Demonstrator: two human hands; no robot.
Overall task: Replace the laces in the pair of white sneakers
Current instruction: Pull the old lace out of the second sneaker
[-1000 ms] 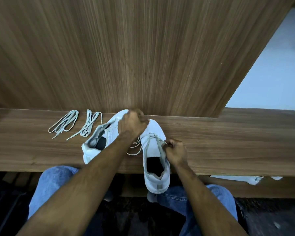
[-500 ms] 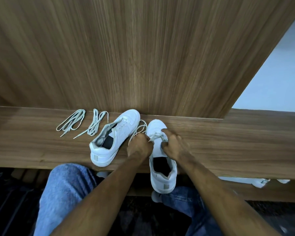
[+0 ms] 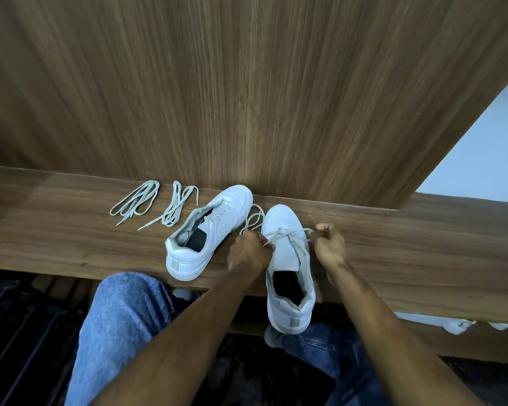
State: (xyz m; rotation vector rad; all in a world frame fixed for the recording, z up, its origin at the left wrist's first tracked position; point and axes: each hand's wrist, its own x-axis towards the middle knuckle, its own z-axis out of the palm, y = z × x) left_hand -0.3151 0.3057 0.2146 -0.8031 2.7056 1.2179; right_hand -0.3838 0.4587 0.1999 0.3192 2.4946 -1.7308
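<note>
Head view: two sneakers (image 3: 210, 230) (image 3: 288, 268), two spare laces (image 3: 135, 202) (image 3: 175, 210), both hands (image 3: 250, 253) (image 3: 329, 247) pinching one lace (image 3: 288, 233).

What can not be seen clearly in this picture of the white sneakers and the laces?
Head view, the only one:
- Lace ends of the right white sneaker: hidden inside the curled left hand and right hand.
- Eyelets of the left white sneaker: too small to tell if any lace remains.
- White objects under the wooden bench: cut off by its edge, unidentifiable.
</note>
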